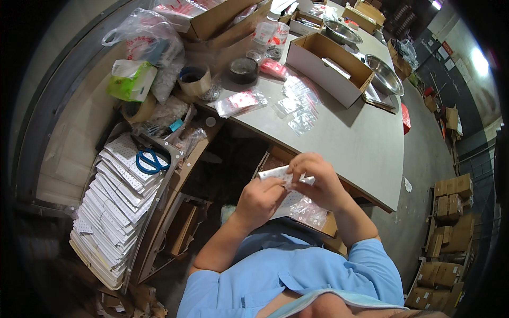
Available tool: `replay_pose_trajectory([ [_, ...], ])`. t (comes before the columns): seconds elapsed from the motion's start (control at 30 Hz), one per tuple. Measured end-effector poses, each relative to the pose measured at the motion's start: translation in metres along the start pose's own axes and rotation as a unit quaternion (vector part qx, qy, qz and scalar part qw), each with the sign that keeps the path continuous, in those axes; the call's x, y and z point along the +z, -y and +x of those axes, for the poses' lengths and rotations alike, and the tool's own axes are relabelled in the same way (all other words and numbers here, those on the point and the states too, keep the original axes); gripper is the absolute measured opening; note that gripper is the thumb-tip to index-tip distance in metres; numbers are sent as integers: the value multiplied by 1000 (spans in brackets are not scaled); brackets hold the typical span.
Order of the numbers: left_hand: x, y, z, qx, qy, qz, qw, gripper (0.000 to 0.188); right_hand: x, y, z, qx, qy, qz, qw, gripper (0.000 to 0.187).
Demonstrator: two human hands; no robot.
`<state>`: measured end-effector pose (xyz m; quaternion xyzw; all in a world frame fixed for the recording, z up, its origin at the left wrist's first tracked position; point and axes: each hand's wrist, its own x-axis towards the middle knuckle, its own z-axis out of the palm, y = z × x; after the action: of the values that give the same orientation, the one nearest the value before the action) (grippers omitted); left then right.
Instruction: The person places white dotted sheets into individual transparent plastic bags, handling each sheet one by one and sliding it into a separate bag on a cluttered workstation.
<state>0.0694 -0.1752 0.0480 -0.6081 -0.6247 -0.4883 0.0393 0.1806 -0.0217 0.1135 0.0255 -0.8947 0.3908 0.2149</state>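
Above an open drawer, both my hands hold a white sheet with a small printed dot pattern. My left hand is closed on its left side, fingers bent over the upper edge. My right hand pinches it near the middle, thumb and fingertips close together. Whether anything small sits between the fingertips is hidden. Below the sheet, the drawer holds clear plastic with small round pieces. To my left is a tall stack of similar printed sheets, with blue-handled scissors on top.
Small clear zip bags lie on the grey table, beside a packet of bags. Tape rolls, a white carton and metal bowls stand farther back. Cardboard boxes are stacked at the far right.
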Motion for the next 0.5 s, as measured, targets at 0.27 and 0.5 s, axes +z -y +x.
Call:
replay_pose_trajectory([
  [0.27,-2,-10,5,125,77,68,987,13,-6,10,25,39,131,35,990,22],
  [0.5,4,-9,0,133,85,64,985,13,-6,15,18,-15,120,-22,992,24],
])
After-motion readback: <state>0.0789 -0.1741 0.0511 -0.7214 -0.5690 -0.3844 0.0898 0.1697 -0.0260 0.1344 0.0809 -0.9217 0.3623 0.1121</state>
